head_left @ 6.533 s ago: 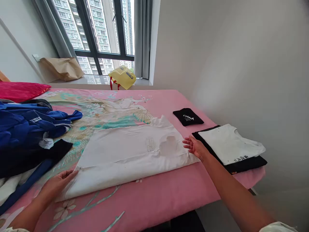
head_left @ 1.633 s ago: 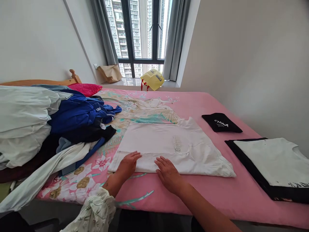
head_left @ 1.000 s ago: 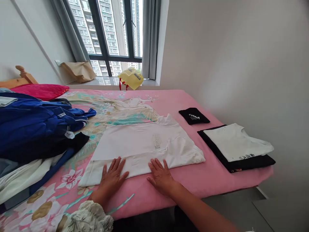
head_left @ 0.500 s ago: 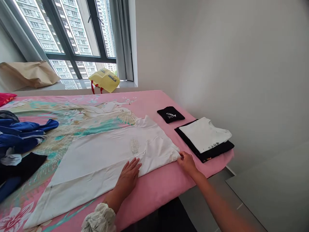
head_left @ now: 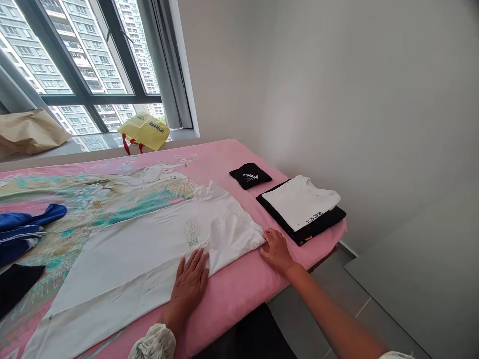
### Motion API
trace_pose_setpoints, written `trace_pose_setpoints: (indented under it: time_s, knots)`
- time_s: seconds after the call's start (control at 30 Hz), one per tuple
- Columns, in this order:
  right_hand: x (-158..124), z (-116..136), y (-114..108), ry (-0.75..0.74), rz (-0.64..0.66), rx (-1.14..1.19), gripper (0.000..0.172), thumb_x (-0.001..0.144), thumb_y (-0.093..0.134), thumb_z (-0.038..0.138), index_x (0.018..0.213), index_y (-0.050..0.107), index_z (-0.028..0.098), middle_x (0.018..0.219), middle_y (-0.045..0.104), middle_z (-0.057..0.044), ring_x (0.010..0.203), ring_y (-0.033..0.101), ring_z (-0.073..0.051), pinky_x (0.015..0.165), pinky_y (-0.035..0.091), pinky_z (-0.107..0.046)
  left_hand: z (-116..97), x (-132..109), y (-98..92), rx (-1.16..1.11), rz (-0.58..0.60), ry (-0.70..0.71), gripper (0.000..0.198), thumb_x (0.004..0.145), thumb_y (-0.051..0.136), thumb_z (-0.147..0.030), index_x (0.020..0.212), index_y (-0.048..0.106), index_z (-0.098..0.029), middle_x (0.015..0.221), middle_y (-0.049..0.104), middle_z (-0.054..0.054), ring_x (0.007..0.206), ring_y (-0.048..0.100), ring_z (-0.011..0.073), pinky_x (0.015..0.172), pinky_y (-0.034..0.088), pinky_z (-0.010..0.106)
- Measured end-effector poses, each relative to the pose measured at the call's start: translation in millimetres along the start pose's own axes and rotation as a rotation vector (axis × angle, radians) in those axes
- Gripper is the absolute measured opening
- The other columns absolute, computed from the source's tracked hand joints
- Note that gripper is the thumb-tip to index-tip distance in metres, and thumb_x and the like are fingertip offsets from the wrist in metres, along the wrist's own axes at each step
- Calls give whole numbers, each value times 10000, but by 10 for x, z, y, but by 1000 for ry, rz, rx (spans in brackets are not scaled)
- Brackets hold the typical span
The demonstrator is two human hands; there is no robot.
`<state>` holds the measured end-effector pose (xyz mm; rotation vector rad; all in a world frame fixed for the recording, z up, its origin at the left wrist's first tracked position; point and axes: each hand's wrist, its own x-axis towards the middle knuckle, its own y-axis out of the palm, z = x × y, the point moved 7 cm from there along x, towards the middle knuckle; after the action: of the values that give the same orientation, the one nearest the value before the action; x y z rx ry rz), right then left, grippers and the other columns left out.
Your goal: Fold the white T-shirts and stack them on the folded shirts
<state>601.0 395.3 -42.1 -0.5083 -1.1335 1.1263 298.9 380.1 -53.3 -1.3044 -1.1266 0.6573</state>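
Note:
A white T-shirt (head_left: 149,249) lies spread on the bed, its near side folded inward lengthwise and a sleeve folded over near the right end. Small printed lettering shows on its body. My left hand (head_left: 190,279) rests flat on the near folded edge, fingers stretched out. At the sleeve's right end is my right hand (head_left: 277,252), its fingertips touching the cloth, thumb and fingers apart. Just beyond it, a folded white shirt (head_left: 299,202) tops a folded black garment (head_left: 325,222). A small folded black item (head_left: 250,175) marked "CHINA" lies farther back.
The bed's pink patterned sheet (head_left: 228,304) bears everything. Blue clothing (head_left: 22,232) and a black garment (head_left: 20,284) lie at the left. On the windowsill are a brown paper bag (head_left: 33,132) and a yellow bag (head_left: 145,130). A wall borders the right side.
The view has turned slightly right, so things sit farther left. My right hand's fingers have loosened from their pinch on the sleeve end. My left hand stays flat on the T-shirt.

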Motion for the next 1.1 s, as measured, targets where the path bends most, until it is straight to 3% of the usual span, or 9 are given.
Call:
trace_pose_setpoints:
  time_s: [0.1, 0.3, 0.43, 0.53, 0.6, 0.7, 0.8, 0.93, 1.1]
  knots:
    - [13, 48, -17, -22, -15, -28, 178, 733, 516, 200, 892, 591, 180, 1087, 536, -98, 1083, 426, -248, 934, 336, -376, -17, 2, -32, 13, -37, 13, 472, 894, 331, -325, 1364, 357, -285, 1437, 361, -1, 1333, 302, 183, 1122, 132, 435]
    - [-29, 2, -4, 14, 5, 2, 211, 716, 456, 113, 863, 594, 174, 1026, 578, -90, 1060, 454, -232, 920, 332, -354, -4, -8, 1, 42, -14, 17, 471, 898, 323, -329, 1366, 352, -285, 1444, 346, 3, 1337, 294, 180, 1114, 150, 436]
    - [69, -225, 58, 284, 115, 148, 255, 763, 412, 146, 953, 577, 193, 1018, 612, -55, 1012, 511, -183, 873, 358, -298, -10, -1, 4, 50, -15, 12, 473, 899, 320, -329, 1368, 350, -276, 1450, 335, 11, 1339, 289, 179, 1117, 128, 439]
    - [249, -391, 165, 462, 241, 203, 292, 803, 458, 314, 1047, 551, 185, 939, 643, -47, 858, 575, -164, 706, 399, -249, -19, 3, -11, 43, -25, 10, 470, 899, 318, -329, 1364, 357, -274, 1446, 343, 9, 1335, 297, 176, 1117, 131, 435]
    - [383, -450, 232, 486, 304, 191, 271, 756, 535, 391, 912, 601, 181, 815, 652, -38, 717, 581, -160, 601, 375, -237, -25, -1, -26, 35, -40, 15, 472, 894, 330, -327, 1362, 360, -277, 1438, 358, 8, 1331, 306, 180, 1117, 140, 433]
    - [481, -526, 288, 517, 351, 158, 189, 707, 581, 361, 668, 596, 177, 665, 622, -32, 604, 550, -149, 540, 325, -234, -29, -12, -37, 36, -53, 19, 473, 891, 341, -324, 1361, 362, -281, 1436, 363, 7, 1330, 309, 184, 1117, 145, 433]
    - [454, -563, 247, 546, 328, 132, 121, 711, 549, 279, 658, 587, 177, 671, 620, -36, 606, 546, -146, 535, 313, -231, -31, -20, -34, 38, -50, 16, 475, 892, 339, -323, 1367, 349, -292, 1437, 360, 1, 1331, 307, 180, 1120, 141, 433]
    - [370, -446, 101, 523, 236, 140, 165, 789, 457, 272, 879, 573, 197, 800, 642, -23, 701, 570, -132, 590, 340, -220, -31, -19, -23, 32, -47, 13, 479, 890, 344, -321, 1369, 343, -294, 1444, 348, 0, 1338, 291, 182, 1119, 145, 437]
    - [278, -102, 46, 416, 235, 174, 326, 803, 472, 502, 955, 545, 224, 842, 643, -16, 742, 582, -150, 607, 340, -238, -21, -29, -16, 21, -59, 23, 478, 888, 347, -315, 1365, 354, -287, 1439, 357, 11, 1335, 297, 182, 1122, 128, 425]
